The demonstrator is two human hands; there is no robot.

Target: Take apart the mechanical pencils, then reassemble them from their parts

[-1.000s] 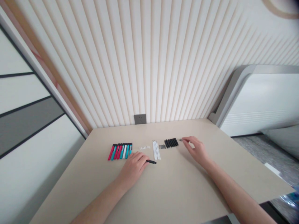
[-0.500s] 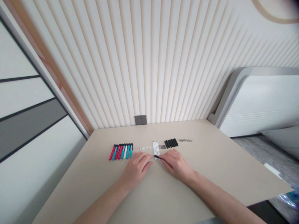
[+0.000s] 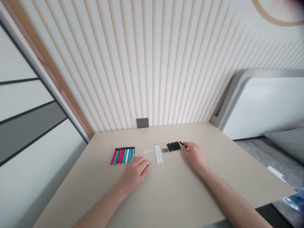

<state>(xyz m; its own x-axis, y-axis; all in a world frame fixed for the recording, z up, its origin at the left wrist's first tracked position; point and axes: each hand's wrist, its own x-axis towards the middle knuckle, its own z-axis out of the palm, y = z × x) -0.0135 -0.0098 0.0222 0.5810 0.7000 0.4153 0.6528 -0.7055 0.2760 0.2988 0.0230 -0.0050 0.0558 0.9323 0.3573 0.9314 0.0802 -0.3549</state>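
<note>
Right hand [image 3: 194, 155] pinching a black piece [image 3: 182, 143], just beside a row of black pieces [image 3: 174, 146], left hand [image 3: 135, 172] open and empty on the tabletop [image 3: 185, 193], near red and teal markers [image 3: 122, 155]

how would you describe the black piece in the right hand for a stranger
On the beige table, below the wall socket, find the row of black tubes. At that row's right end, the right hand pinches one more black piece, the only one held in a hand.
</note>
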